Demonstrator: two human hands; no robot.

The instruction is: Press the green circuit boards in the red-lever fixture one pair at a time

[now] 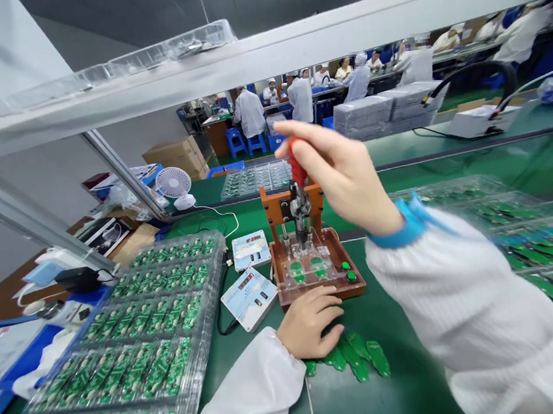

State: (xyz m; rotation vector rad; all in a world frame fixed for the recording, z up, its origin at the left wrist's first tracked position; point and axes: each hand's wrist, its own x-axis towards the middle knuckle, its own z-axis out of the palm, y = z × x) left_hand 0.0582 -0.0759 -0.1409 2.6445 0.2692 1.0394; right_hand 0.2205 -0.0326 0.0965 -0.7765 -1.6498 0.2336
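My right hand (346, 175) is closed around the red handle (296, 164) of a toggle clamp, which stands upright on an orange-framed test fixture (272, 202). Under the clamp, a clear plate lies over green circuit boards (318, 267) in the fixture. My left hand (314, 323) rests at the fixture's front edge, its fingers apart and holding nothing visible. Several loose green circuit boards (357, 351) lie on the table beside and partly beneath that hand. Two green buttons (349, 276) sit at the fixture's right front.
Two small meter boxes (250, 299) with displays stand left of the fixture. Further left is a clear tray (201, 357) filled with boards. More trays of boards (538, 249) lie at the right. A white fan (173, 183) stands behind, and a shelf beam (287, 51) crosses above.
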